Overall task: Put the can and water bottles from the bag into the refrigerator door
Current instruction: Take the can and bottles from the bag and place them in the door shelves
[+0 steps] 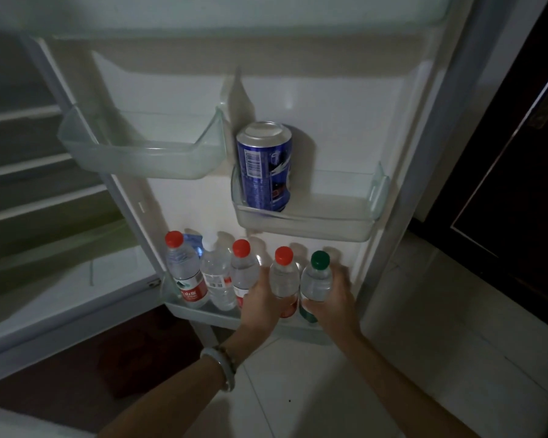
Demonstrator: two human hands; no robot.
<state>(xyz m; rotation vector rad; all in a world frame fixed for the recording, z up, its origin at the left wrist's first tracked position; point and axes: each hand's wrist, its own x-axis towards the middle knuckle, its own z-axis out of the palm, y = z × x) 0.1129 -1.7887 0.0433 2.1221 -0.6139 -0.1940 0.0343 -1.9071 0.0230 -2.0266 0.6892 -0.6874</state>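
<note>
Along the refrigerator door's bottom shelf (pixel 203 312), a person's left hand (pixel 260 306) grasps a red-capped water bottle (pixel 284 281) and the right hand (pixel 332 298) a green-capped bottle (pixel 317 279), both nearly seated; crowding could topple neighbours, while the blue can (pixel 264 165) already stands above.

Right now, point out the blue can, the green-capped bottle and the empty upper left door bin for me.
blue can (pixel 264 165): head view, on its label side.
green-capped bottle (pixel 316 281): head view, on its clear shoulder below the cap.
upper left door bin (pixel 140 159): head view, on its front wall.
</note>
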